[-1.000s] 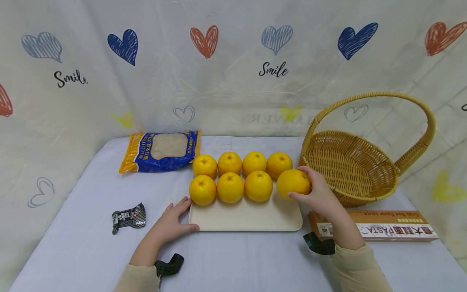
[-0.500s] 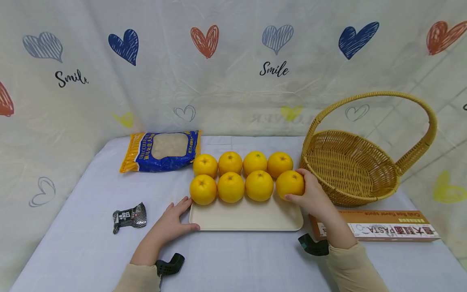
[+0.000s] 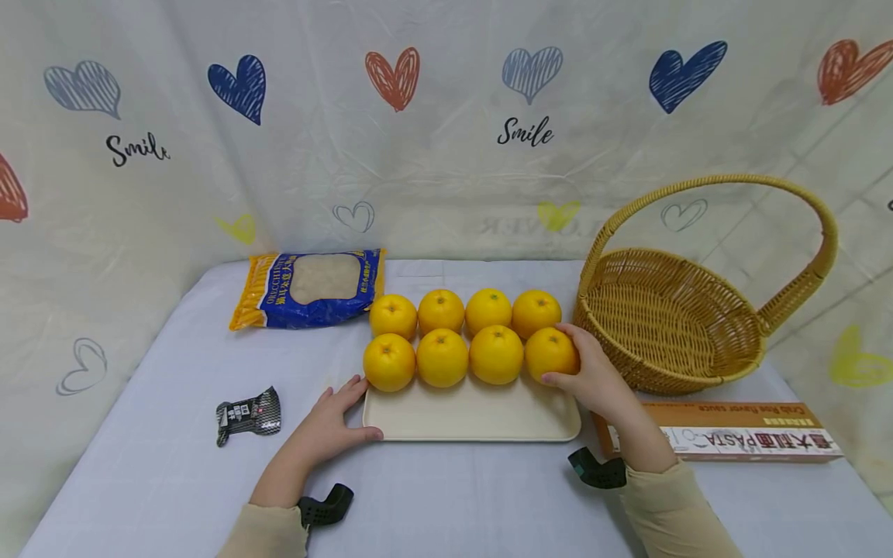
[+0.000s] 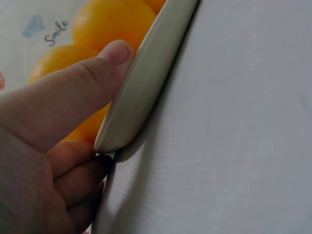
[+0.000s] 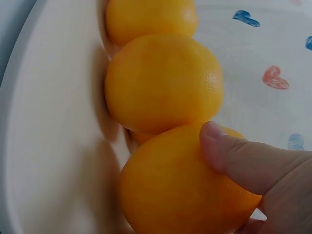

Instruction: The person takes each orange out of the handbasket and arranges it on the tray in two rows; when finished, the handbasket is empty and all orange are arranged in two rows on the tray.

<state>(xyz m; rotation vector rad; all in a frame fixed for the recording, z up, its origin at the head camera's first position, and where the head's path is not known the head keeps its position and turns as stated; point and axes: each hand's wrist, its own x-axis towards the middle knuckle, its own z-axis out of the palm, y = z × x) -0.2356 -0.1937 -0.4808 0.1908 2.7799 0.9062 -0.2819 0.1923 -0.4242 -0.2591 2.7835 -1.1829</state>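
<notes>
A cream tray [image 3: 460,418] bears two rows of oranges. My right hand [image 3: 594,373] grips the orange [image 3: 552,354] at the right end of the front row, its thumb lying on the near side of the fruit in the right wrist view [image 5: 187,190]. This orange sits against the neighbouring orange [image 3: 496,355]. My left hand [image 3: 333,425] holds the tray's front left corner. In the left wrist view, the thumb [image 4: 114,54] rests on the tray rim and the other fingers bend around the outer side; their tips are partly hidden.
A wicker basket [image 3: 656,325] with a tall handle stands right of the tray. Before it lies a pasta box [image 3: 739,438], partly behind the right forearm. A blue and yellow pasta bag [image 3: 317,288] lies at the back left, a small black packet [image 3: 249,416] at the left.
My right hand has brought the orange left and down into the front row on the tray, beside its neighbour. The left hand has stayed at the tray corner.
</notes>
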